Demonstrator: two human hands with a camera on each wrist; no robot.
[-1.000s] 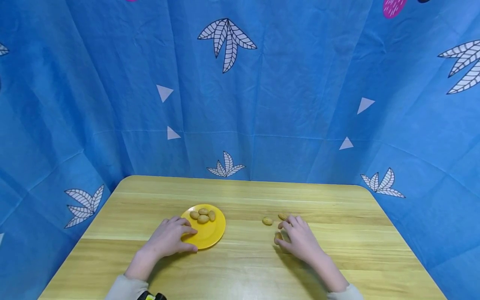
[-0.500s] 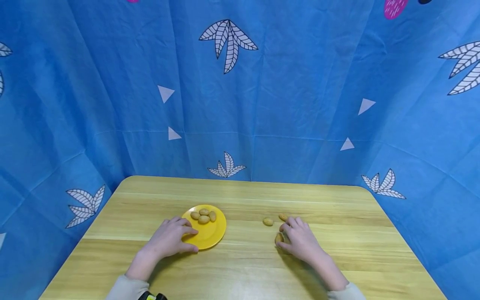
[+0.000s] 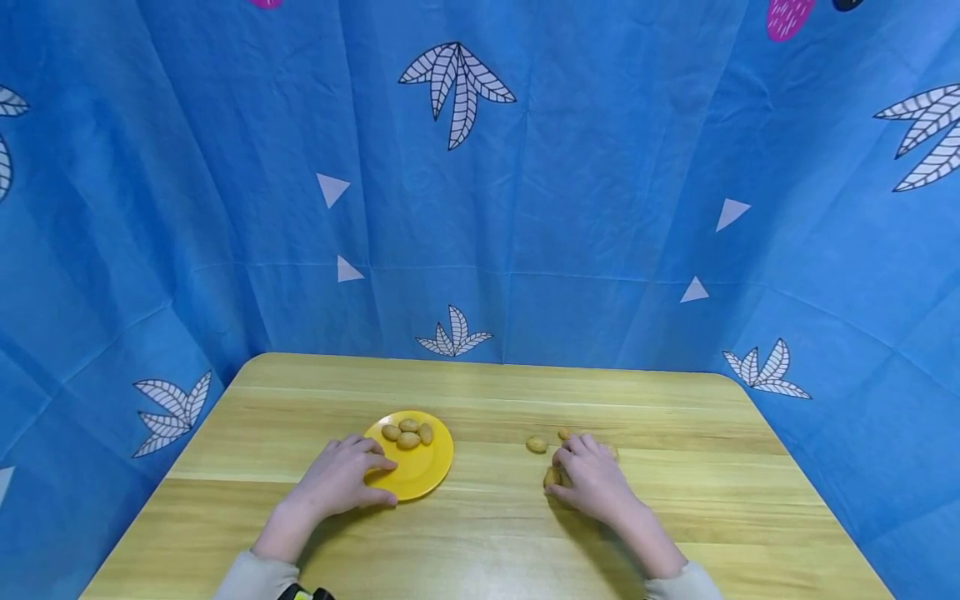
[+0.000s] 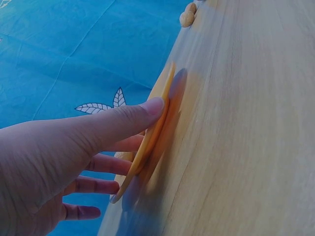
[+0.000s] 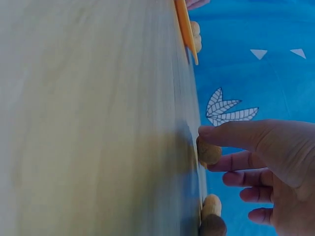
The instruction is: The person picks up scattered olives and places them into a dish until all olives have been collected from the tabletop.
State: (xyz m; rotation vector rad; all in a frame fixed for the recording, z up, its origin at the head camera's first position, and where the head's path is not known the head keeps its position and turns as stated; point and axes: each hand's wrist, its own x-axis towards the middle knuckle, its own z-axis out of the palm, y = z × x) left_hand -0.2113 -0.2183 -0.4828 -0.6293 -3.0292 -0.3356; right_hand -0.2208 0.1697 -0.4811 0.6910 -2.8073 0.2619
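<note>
The yellow plate (image 3: pixel 427 482) lies on the left part of the table with several small potatoes (image 3: pixel 408 440) near its far side. My left hand (image 3: pixel 341 475) grips the plate's near left rim, thumb outside and fingers reaching over the edge. Right of the middle, my right hand (image 3: pixel 592 479) pinches one small potato (image 5: pixel 209 151) between thumb and index finger, close to the table surface. Its other fingers are loosely bent. Around that hand lie other potatoes: one to the left (image 3: pixel 536 444), one behind the fingers (image 3: pixel 564 434), and one partly hidden at its right (image 3: pixel 612 452).
The wooden table (image 3: pixel 480 542) ends at the back against a blue curtain (image 3: pixel 585 208) with leaf prints. Bare wood lies between the plate and the right-hand potatoes.
My right hand has shifted slightly left with the pinched potato, and a potato now shows at its right side. My left hand and the plate stay in place.
</note>
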